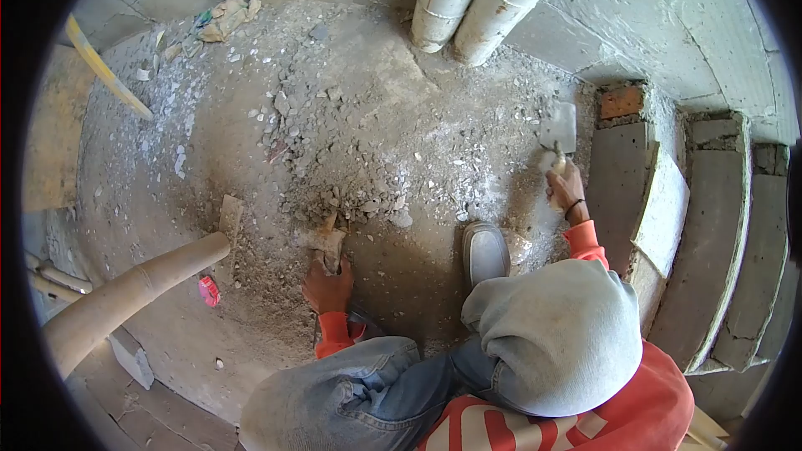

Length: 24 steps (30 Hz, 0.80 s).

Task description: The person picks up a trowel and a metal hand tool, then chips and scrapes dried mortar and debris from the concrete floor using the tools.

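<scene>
My right hand [568, 186] is wrapped round the handle of a trowel. The trowel's flat, squarish metal blade [559, 127] lies on or just above the dusty floor near the steps. Low at the centre-left, my left hand [327, 286] grips a flat, dusty, pale piece [324, 240], whose kind I cannot make out. Right beyond that piece lies a heap of grey rubble [359, 203]. Finer debris and white chips spread over the floor [393, 108] between the two hands.
Concrete steps [616, 192] rise on the right, with a loose slab [662, 213] leaning there. Two white pipes [493, 8] stand at the back wall. A bamboo pole [138, 288] juts in from the left, near a red wrapper [209, 291]. My shoe [485, 252] rests between my hands.
</scene>
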Each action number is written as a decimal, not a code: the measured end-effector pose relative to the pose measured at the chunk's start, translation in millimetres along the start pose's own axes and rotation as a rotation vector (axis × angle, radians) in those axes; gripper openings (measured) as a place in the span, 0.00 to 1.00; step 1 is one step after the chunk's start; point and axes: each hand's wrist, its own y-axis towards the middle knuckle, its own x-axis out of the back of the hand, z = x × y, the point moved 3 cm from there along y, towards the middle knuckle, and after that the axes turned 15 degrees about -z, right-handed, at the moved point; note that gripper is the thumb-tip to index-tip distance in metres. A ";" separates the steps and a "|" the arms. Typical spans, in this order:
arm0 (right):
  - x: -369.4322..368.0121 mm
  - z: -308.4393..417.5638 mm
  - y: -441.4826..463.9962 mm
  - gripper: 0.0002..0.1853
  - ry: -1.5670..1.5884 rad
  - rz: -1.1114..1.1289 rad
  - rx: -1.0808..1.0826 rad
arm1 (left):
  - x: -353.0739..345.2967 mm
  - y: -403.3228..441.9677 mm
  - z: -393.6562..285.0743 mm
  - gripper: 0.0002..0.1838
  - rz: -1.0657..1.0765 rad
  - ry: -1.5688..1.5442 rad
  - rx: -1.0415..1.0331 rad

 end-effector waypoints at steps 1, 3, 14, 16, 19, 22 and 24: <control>-12.8 3.0 -6.9 0.12 -0.002 0.009 0.000 | 0.4 0.3 -0.6 0.27 0.013 0.021 -0.010; -44.5 10.6 -25.1 0.15 -0.027 0.182 0.092 | 1.1 -0.2 -2.4 0.27 0.022 0.041 -0.019; -113.6 55.0 -151.5 0.27 -0.423 0.451 0.560 | 2.2 1.0 -0.7 0.27 0.030 0.003 -0.023; -85.5 37.6 -132.0 0.26 -0.314 0.184 0.475 | -0.7 0.4 2.6 0.27 0.026 -0.002 -0.012; -34.2 26.3 -106.4 0.26 -0.306 -0.030 0.232 | 0.9 0.8 0.2 0.27 0.031 -0.017 -0.010; -13.4 -4.6 -99.7 0.24 -0.486 -0.031 0.300 | -0.6 2.0 -0.1 0.27 0.047 -0.021 0.002; -35.2 -89.4 -88.3 0.22 -0.084 0.082 0.095 | -1.8 1.2 -0.7 0.27 0.059 -0.019 0.008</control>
